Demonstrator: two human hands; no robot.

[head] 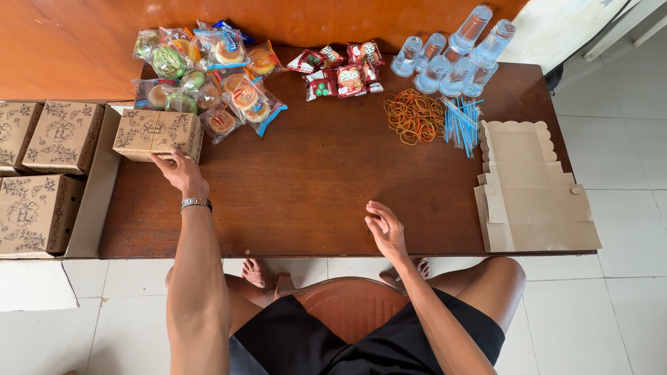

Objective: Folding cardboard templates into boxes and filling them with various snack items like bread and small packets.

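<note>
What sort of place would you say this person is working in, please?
Probably a home snack-box packing spot: a low wooden table on a tiled floor holds wrapped cakes, sealed water cups and flat box blanks. The left hand touches a closed printed box.

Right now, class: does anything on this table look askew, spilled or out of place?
Mostly orderly. The water cups lie tipped in a loose heap, and the rubber bands sprawl in a tangle beside them.

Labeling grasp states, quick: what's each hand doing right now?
Left hand: open, fingers resting on the closed printed box.
Right hand: open, empty, above the table.
</note>
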